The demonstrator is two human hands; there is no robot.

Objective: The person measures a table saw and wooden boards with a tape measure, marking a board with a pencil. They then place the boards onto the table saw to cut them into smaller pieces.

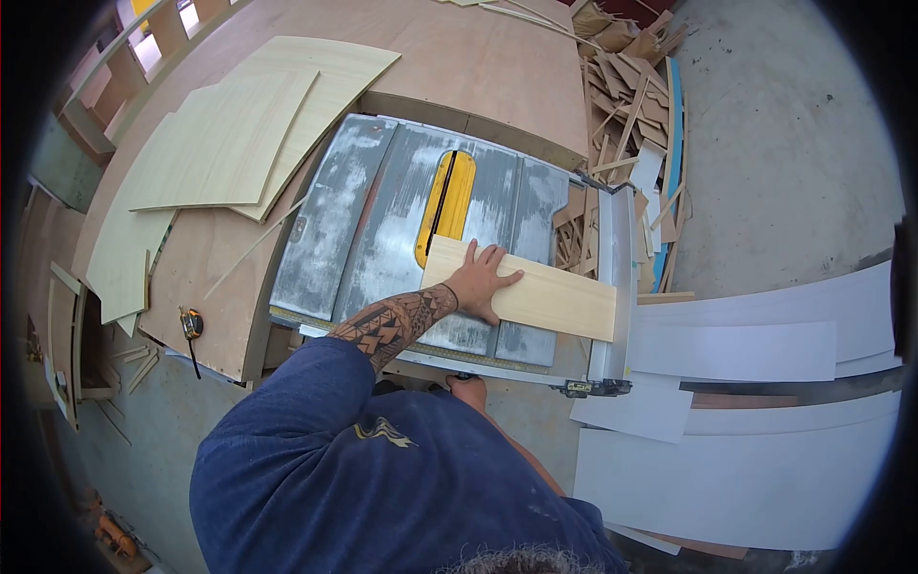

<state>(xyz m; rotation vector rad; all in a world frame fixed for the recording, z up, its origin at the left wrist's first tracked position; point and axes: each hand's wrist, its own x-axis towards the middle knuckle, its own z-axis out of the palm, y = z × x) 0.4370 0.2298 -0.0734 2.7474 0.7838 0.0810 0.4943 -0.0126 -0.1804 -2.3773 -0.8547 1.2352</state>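
My left hand (483, 282), on the tattooed arm, lies with fingers spread flat on a pale plywood board (559, 298). The board rests on the grey table saw top (363, 220). Its left end is beside the near end of the yellow throat plate (461, 196) with the dark blade slot, and its right end meets the metal rip fence (623, 277). Below the saw's front edge, my right hand (469, 390) is closed round a black knob (465, 377); part of its fingers is hidden.
Thin plywood sheets (229, 134) lie on the wooden bench left of the saw, with a tape measure (191, 323) near its front edge. Offcuts (626, 105) are heaped behind the fence. White panels (736, 469) are stacked at right. An orange tool (117, 536) sits low at left.
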